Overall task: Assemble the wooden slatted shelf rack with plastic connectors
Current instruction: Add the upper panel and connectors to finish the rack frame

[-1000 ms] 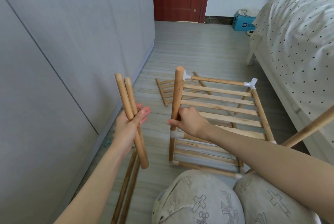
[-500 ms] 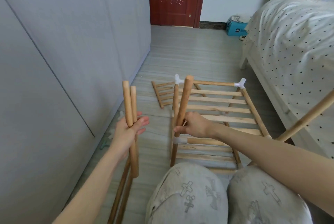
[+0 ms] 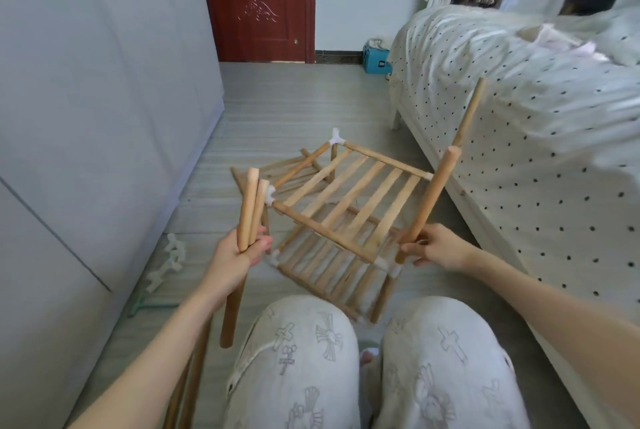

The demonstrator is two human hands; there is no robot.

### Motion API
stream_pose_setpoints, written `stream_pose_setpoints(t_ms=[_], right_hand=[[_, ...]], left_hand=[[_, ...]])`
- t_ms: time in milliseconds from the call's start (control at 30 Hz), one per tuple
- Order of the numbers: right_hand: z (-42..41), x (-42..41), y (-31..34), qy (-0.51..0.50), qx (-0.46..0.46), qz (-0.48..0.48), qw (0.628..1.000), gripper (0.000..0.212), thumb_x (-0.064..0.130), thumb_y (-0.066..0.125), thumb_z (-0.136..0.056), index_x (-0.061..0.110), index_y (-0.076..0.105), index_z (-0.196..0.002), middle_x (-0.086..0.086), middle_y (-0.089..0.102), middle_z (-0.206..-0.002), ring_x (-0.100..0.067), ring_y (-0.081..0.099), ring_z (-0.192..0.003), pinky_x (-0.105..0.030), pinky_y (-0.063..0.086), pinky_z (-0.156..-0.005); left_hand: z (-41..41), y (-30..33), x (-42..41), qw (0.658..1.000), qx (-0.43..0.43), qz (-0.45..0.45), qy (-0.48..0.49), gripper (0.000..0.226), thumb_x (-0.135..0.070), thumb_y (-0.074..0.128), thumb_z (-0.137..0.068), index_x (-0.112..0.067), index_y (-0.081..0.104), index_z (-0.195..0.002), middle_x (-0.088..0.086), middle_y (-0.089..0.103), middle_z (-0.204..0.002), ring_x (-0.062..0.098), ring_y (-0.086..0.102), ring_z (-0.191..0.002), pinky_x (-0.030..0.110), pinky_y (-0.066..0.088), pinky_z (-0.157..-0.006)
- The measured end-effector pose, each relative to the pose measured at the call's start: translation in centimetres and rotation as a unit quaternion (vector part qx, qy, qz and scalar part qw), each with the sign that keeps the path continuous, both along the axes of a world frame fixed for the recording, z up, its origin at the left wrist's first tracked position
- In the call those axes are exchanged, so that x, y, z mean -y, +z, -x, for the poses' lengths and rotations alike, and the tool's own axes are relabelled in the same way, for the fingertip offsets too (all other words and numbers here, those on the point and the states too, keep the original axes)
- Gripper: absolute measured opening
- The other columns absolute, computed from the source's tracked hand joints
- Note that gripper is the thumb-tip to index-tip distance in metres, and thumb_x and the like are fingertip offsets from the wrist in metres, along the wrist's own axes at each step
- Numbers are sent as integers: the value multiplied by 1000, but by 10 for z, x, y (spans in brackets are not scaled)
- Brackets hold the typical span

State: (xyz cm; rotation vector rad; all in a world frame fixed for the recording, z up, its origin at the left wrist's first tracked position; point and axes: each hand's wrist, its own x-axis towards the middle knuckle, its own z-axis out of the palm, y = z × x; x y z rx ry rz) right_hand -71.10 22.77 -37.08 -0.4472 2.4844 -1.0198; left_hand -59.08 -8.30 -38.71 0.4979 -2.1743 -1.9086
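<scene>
Leftmost, loose white plastic connectors (image 3: 166,264) lie on the striped grey floor (image 3: 298,106) beside the wardrobe. My left hand (image 3: 239,254) has its fingers clamped on two smooth round wooden dowels (image 3: 250,207), held upright. Centre, the two-tier slatted rack (image 3: 346,217) stands tilted on the floor before my knees, white connectors at its corners. My right hand (image 3: 434,248) pinches a third dowel (image 3: 431,196) beside the rack's right corner, near the dotted bed (image 3: 536,138).
</scene>
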Motion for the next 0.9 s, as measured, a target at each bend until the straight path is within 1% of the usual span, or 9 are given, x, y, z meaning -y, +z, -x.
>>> stream_pose_setpoints(t_ms=[100, 200, 267, 367, 500, 600, 700, 800, 900], right_hand=[[9, -25, -8, -64, -10, 31, 997, 14, 9, 54, -93, 5, 60, -105, -8, 66, -99, -21, 63, -96, -31, 56, -78], [19, -38, -17, -136, -83, 8, 987, 13, 15, 49, -96, 11, 61, -97, -3, 67, -91, -21, 64, -90, -15, 47, -64], [25, -40, -22, -209, -126, -43, 969, 24, 24, 46, -97, 11, 62, -86, -5, 66, -84, -26, 62, -81, -24, 45, -61], [25, -32, -27, -288, -95, -133, 944, 46, 48, 39, -95, 11, 60, -81, -11, 64, -75, -27, 62, -70, -32, 50, -61], [20, 17, -39, -163, -124, -137, 969, 34, 37, 42, -97, 12, 57, -79, -7, 63, -74, -24, 64, -71, -40, 56, -67], [31, 67, -46, 13, -209, -132, 969, 26, 33, 45, -96, 14, 58, -108, -6, 61, -101, -23, 58, -97, -37, 50, -83], [43, 111, -60, 155, -189, -196, 950, 43, 38, 39, -98, 19, 40, -137, -5, 47, -136, -26, 41, -125, -40, 36, -103], [45, 129, -76, 185, -204, -236, 932, 50, 40, 32, -100, 22, 25, -146, 1, 31, -151, -23, 30, -135, -41, 22, -111], [41, 120, -86, 157, -241, -183, 940, 46, 32, 34, -100, 26, 27, -145, 6, 34, -150, -16, 32, -135, -33, 20, -108]], left_hand=[[9, -4, -8, 997, 1, 64, -34, 18, 0, 61, -87, -5, 60, -104, 13, 64, -103, 20, 59, -95, 36, 46, -92], [18, -10, -12, 988, 3, 137, -67, 17, 4, 58, -88, 3, 63, -104, 8, 62, -107, 12, 57, -93, 8, 41, -84], [23, -13, -13, 984, 1, 161, -73, 20, 2, 57, -88, 4, 62, -108, 5, 62, -107, 10, 57, -95, -2, 36, -77], [29, -12, -11, 987, -11, 153, -58, 19, -4, 59, -89, -8, 62, -107, -1, 65, -100, 7, 58, -93, -2, 37, -75], [29, -10, -4, 996, -10, 81, -20, 19, -13, 60, -90, -21, 60, -107, -2, 69, -103, 9, 61, -101, 25, 46, -91], [28, -9, 6, 998, -7, 49, 25, 17, -18, 62, -89, -25, 63, -104, 1, 68, -109, 14, 60, -109, 37, 44, -99], [23, -7, 21, 997, -22, 39, 68, 16, -17, 65, -87, -30, 67, -96, -1, 70, -102, 16, 62, -106, 38, 46, -97], [14, -2, 36, 997, -38, 4, 73, 18, -22, 66, -85, -32, 68, -99, -1, 73, -101, 15, 65, -103, 42, 46, -97], [11, 7, 42, 992, -65, -60, 94, 28, -38, 73, -71, -29, 70, -98, -2, 70, -110, 18, 63, -108, 43, 45, -96]])
